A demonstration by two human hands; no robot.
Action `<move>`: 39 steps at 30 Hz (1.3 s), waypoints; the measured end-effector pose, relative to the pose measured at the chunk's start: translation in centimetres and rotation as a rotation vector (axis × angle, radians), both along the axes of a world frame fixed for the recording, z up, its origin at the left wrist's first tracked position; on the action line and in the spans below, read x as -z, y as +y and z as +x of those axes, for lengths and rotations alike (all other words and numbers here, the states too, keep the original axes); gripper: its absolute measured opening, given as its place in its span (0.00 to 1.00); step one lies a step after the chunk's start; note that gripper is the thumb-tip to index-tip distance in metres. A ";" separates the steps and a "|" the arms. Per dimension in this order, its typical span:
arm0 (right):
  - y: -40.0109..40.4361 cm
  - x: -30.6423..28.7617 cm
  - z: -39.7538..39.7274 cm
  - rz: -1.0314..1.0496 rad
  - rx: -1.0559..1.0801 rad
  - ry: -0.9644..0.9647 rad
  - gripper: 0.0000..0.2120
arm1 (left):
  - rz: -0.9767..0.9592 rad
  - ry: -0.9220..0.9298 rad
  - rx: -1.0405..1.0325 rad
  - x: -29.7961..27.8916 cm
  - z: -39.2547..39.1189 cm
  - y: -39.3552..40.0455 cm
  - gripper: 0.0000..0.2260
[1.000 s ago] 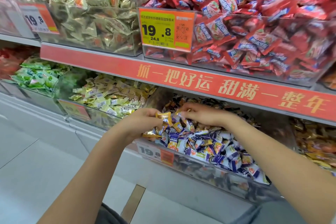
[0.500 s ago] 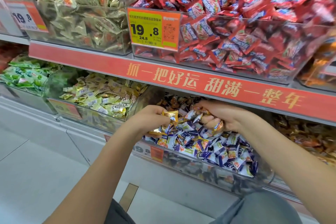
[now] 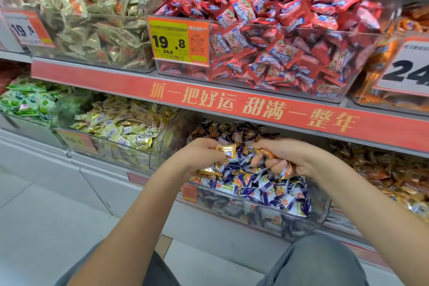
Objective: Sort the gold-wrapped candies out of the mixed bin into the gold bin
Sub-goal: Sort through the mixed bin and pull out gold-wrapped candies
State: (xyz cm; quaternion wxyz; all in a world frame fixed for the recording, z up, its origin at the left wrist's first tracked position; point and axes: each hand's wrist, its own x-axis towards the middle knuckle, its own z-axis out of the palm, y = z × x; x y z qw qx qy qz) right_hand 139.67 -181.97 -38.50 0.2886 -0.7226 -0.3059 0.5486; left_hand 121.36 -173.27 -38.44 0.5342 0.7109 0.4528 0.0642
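Upper shelf: bin of red-wrapped candies at centre with yellow price tag on its front; pale gold packets left. Red shelf strip below. Green packets lower left edge.

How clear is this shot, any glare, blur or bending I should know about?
Head view: wide-angle bending curves the red shelf strip; soft glare clouds the clear mixed bin front; left hand and right hand, each gripping gold-wrapped candies, look slightly soft; the yellow price tag reads sharp.
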 end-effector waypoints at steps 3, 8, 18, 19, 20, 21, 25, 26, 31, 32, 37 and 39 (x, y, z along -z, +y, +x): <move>-0.5 -0.1 0.0 0.018 0.023 -0.096 0.18 | 0.000 -0.009 0.015 0.1 0.6 -0.4 0.21; -1.4 0.2 0.1 0.115 0.151 -0.080 0.11 | -0.054 -0.048 0.003 0.0 1.6 -1.2 0.11; -1.7 2.2 0.9 0.194 0.301 0.054 0.06 | -0.010 -0.022 0.012 -0.2 3.4 -2.5 0.20; -1.8 2.2 1.0 0.188 0.291 0.055 0.07 | 0.016 -0.017 0.022 -0.3 3.5 -2.6 0.20; -1.9 2.1 0.8 0.177 0.272 0.051 0.07 | 0.031 -0.018 0.032 -0.4 3.6 -2.9 0.20; -2.1 2.0 0.8 0.169 0.249 0.044 0.08 | 0.044 -0.019 0.037 -0.3 3.7 -3.0 0.20; -2.9 1.1 0.3 0.207 0.180 0.063 0.12 | 0.102 -0.040 0.043 0.3 4.1 -3.2 0.22; -3.1 0.8 0.3 0.229 0.184 0.094 0.11 | 0.112 -0.048 0.047 0.3 4.1 -3.3 0.21; -3.8 -0.2 0.9 0.199 0.317 0.375 0.12 | 0.129 -0.060 0.042 -0.1 4.4 -3.7 0.11; -3.9 -0.3 0.9 0.198 0.351 0.449 0.12 | 0.137 -0.059 0.031 -0.2 4.4 -3.7 0.07; -4.5 -0.5 0.9 0.284 0.492 0.651 0.12 | 0.155 -0.099 -0.034 0.1 4.1 -3.3 0.06; -5.5 -1.0 0.8 0.338 0.553 0.714 0.12 | 0.143 -0.121 -0.037 0.1 4.0 -3.5 0.05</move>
